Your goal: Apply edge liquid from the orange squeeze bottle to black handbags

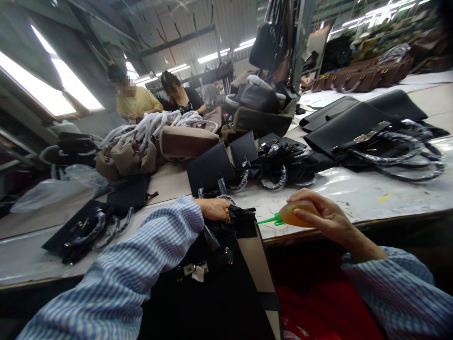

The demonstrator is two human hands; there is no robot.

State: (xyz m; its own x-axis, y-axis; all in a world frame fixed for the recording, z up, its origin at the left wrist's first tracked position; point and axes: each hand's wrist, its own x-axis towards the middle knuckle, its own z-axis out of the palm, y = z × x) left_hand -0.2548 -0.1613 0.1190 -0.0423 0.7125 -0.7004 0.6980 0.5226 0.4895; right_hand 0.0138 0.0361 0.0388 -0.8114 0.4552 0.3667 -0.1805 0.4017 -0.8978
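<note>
A black handbag (pixel 212 293) lies in front of me at the table's edge, with metal fittings and a small white tag on its flap. My left hand (pixel 215 209) is closed on the bag's black upper edge, beside a gold zipper pull (pixel 227 215); its fingertips are partly hidden. In my right hand (pixel 323 217) is a squeeze bottle (pixel 299 213) of amber liquid, held sideways. Its green nozzle (pixel 267 220) points left, with the tip close to the bag's edge. Whether the tip touches the bag I cannot tell.
Black handbags with plastic-wrapped handles lie on the table at left (pixel 76 231), middle (pixel 212 165) and right (pixel 357 127). Behind them are piled brown bags (pixel 189 141) with white-wrapped handles. Two people stand across the table, one in a yellow top (pixel 138 101). Clear plastic (pixel 60 189) lies at left.
</note>
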